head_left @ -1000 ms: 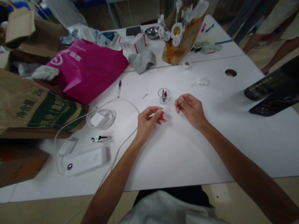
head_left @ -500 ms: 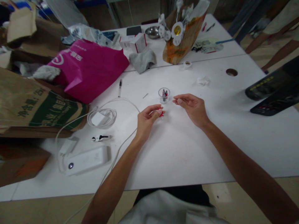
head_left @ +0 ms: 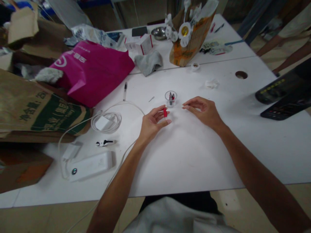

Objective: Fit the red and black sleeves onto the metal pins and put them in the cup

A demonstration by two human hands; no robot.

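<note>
My left hand (head_left: pixel 154 122) holds a small red piece (head_left: pixel 165 112) between its thumb and fingers, just in front of a small clear round cup (head_left: pixel 171 103). Dark and red bits with pointed tops stand in that cup. To the right of the cup is my right hand (head_left: pixel 202 110), its thumb and fingertips pinched together; whatever they may hold is too small to make out. A thin grey pin-like piece (head_left: pixel 151 99) lies on the white table (head_left: pixel 184 168), left of the cup.
Cable cutters (head_left: pixel 105 142), a coiled white cable (head_left: pixel 106 123) and a white power bank (head_left: pixel 91 166) lie at left. Behind them sits a magenta bag (head_left: pixel 97 71). Black bottle-like objects (head_left: pixel 282 87) stand at right, a brown paper bag (head_left: pixel 191 35) at the back.
The red piece has turned upright in my left hand, and the thumb has moved down, uncovering more of it. My right hand has shifted slightly right, away from the cup.
</note>
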